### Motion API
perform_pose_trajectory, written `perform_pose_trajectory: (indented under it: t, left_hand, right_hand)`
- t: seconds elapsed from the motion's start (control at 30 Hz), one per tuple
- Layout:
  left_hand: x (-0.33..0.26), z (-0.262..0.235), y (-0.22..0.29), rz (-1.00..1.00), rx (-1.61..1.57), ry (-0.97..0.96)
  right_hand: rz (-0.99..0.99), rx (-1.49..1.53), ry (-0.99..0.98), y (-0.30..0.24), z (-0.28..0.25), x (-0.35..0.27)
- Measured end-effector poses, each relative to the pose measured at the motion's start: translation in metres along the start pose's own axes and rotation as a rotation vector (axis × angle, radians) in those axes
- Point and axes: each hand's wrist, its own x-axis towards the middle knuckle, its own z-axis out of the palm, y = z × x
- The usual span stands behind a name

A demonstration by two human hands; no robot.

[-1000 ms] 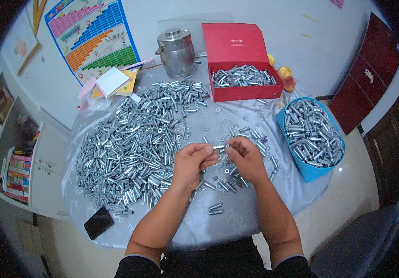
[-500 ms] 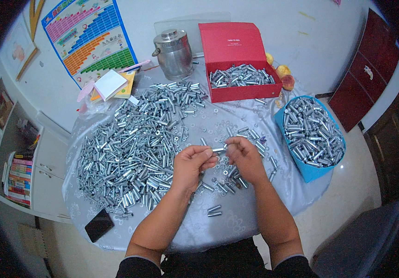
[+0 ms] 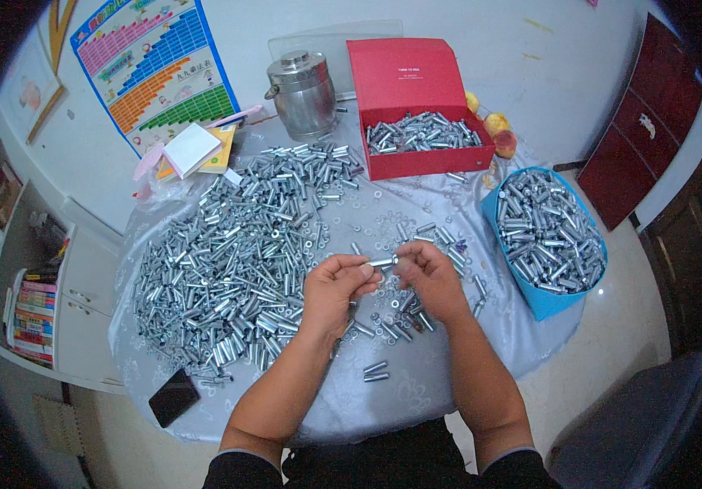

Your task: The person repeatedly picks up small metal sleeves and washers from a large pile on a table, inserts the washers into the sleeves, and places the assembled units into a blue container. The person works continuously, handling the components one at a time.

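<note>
Between my two hands, above the middle of the table, is a shiny metal expansion bolt (image 3: 382, 262), lying nearly level. My left hand (image 3: 336, 287) pinches its left end between thumb and fingers. At the other end, the fingertips of my right hand (image 3: 428, 275) close round the bolt's tip, where a small ring-like part shows. To the left spreads a big heap of loose metal sleeves and bolts (image 3: 229, 253). Loose washers (image 3: 385, 320) and more bolts lie beneath and around my hands. Two metal sleeves (image 3: 375, 372) lie apart, nearer to me.
A blue bin (image 3: 548, 303) full of metal bolts stands at the right. An open red box (image 3: 424, 167) at the back holds more. Beside it are a steel pot (image 3: 302, 102) and several fruits (image 3: 498, 126). A black phone (image 3: 174, 398) lies at the front left edge.
My right fingertips have closed in on the right end of the bolt, and more of its length shows. My left hand keeps its pinch almost in place.
</note>
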Motion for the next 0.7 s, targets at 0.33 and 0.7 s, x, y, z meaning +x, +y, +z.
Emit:
perform_pose_trajectory:
  t: [0.33, 0.7]
  left_hand:
    - [-0.002, 0.002, 0.000, 0.008, 0.027, -0.026]
    - [-0.008, 0.012, 0.005, 0.001, 0.112, -0.062]
  right_hand:
    - [0.028, 0.031, -0.076, 0.002, -0.002, -0.002]
    - [-0.093, 0.116, -0.055, 0.000, -0.006, -0.009]
